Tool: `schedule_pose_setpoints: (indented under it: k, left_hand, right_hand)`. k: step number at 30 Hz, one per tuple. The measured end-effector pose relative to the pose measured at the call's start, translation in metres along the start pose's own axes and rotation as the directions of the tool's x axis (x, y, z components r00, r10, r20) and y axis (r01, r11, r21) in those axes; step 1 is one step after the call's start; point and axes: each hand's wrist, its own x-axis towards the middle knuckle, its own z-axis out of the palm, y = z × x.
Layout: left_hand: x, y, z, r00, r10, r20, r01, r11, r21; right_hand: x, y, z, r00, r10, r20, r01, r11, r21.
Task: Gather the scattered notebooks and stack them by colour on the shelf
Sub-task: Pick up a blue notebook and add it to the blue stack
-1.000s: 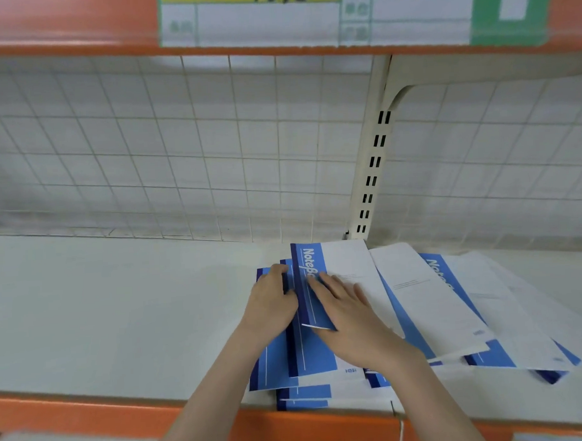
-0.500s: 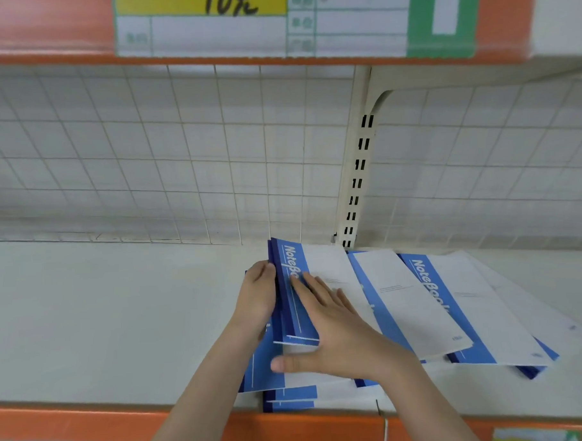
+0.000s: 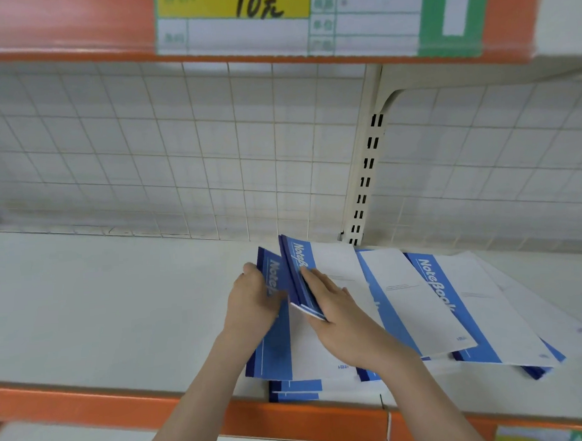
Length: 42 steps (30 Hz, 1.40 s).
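Note:
Several blue-and-white notebooks lie fanned out on the white shelf [image 3: 103, 312]. My right hand [image 3: 340, 315] grips the spine side of a small bundle of notebooks [image 3: 300, 273] and tilts its left edge up off the pile. My left hand [image 3: 253, 305] rests on the spine edge of the notebook underneath [image 3: 277, 351], fingers curled against it. To the right lie more notebooks [image 3: 416, 301], overlapping, one with its "NoteBook" title [image 3: 439, 287] showing. Another notebook [image 3: 297, 390] pokes out at the shelf's front edge.
A white wire grid [image 3: 180, 151] backs the shelf. A slotted upright post [image 3: 364, 180] stands behind the notebooks. The shelf's front lip is orange [image 3: 91, 409]. Overhead, an orange shelf edge carries a yellow price label [image 3: 233, 6].
My right hand has lifted the left edge of the top bundle higher, tilting it. My left hand slid up the spine of the notebook beneath. The view shifted slightly.

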Motion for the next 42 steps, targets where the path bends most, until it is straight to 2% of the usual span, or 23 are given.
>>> schedule_pose_setpoints:
  k: [3,4,6,7,8,11,13,14,16,17,19,22,27,31,35,38,42]
  left_hand:
    - [0.011,0.004,-0.006,0.992,-0.125,-0.013,0.117,0.958,-0.262]
    - [0.012,0.007,-0.009,0.981,-0.192,0.021,0.185,0.904,-0.386]
    - [0.013,0.013,-0.015,0.953,-0.262,0.152,0.298,0.717,-0.63]
    - [0.012,0.014,-0.017,0.943,-0.25,0.221,0.332,0.628,-0.704]
    - [0.01,0.016,-0.017,0.939,-0.212,0.269,0.343,0.595,-0.727]
    - [0.005,0.015,-0.011,0.961,-0.107,0.256,0.256,0.696,-0.67]
    - [0.007,0.006,-0.009,0.957,-0.17,0.235,0.285,0.704,-0.651]
    - [0.008,0.001,-0.01,0.948,-0.209,0.239,0.317,0.68,-0.661]
    - [0.012,-0.007,-0.014,0.934,-0.251,0.255,0.358,0.657,-0.663]
    - [0.014,-0.011,-0.016,0.931,-0.254,0.262,0.365,0.668,-0.649]
    - [0.017,-0.019,-0.019,0.932,-0.252,0.26,0.361,0.705,-0.611]
    - [0.016,-0.025,-0.018,0.93,-0.251,0.268,0.365,0.712,-0.6]
    - [0.012,-0.025,-0.015,0.927,-0.269,0.263,0.376,0.665,-0.646]
    - [0.009,-0.02,-0.007,0.94,-0.263,0.216,0.34,0.681,-0.649]
    - [0.006,-0.014,-0.002,0.939,-0.282,0.196,0.34,0.677,-0.653]
    - [0.004,-0.018,-0.002,0.941,-0.263,0.214,0.339,0.724,-0.601]
    - [0.001,-0.024,0.0,0.974,-0.156,0.166,0.223,0.793,-0.567]
  right_hand:
    - [-0.005,0.001,0.005,0.999,-0.013,0.052,0.014,1.0,-0.027]
    - [-0.007,-0.001,0.007,0.998,-0.015,0.059,0.017,0.999,-0.036]
    - [-0.008,-0.004,0.012,0.998,-0.019,0.059,0.022,0.999,-0.048]
    - [-0.008,-0.006,0.014,0.998,-0.022,0.061,0.025,0.998,-0.049]
    - [-0.008,-0.008,0.015,0.997,-0.031,0.076,0.035,0.998,-0.053]
    - [-0.008,-0.008,0.01,0.991,-0.077,0.112,0.075,0.997,0.019]
    - [-0.008,-0.004,0.0,0.999,-0.042,-0.018,0.044,0.982,0.183]
    - [-0.008,0.002,-0.006,0.989,0.004,-0.144,0.021,0.985,0.169]
    - [-0.007,0.017,-0.017,0.927,0.123,-0.354,-0.144,0.989,-0.033]
    - [-0.007,0.022,-0.021,0.908,0.177,-0.38,-0.243,0.961,-0.133]
    - [-0.007,0.026,-0.022,0.903,0.269,-0.336,-0.368,0.888,-0.277]
    - [-0.005,0.028,-0.019,0.898,0.342,-0.279,-0.416,0.865,-0.28]
    - [-0.003,0.02,-0.029,0.891,0.256,-0.374,-0.38,0.873,-0.307]
    - [0.002,-0.004,-0.027,0.901,0.155,-0.405,-0.185,0.982,-0.037]
    - [0.014,-0.034,0.003,0.938,0.112,-0.329,-0.059,0.984,0.165]
    - [0.025,-0.041,0.022,0.946,0.097,-0.311,-0.049,0.986,0.159]
    - [0.027,-0.035,0.022,0.95,0.102,-0.296,-0.071,0.991,0.112]
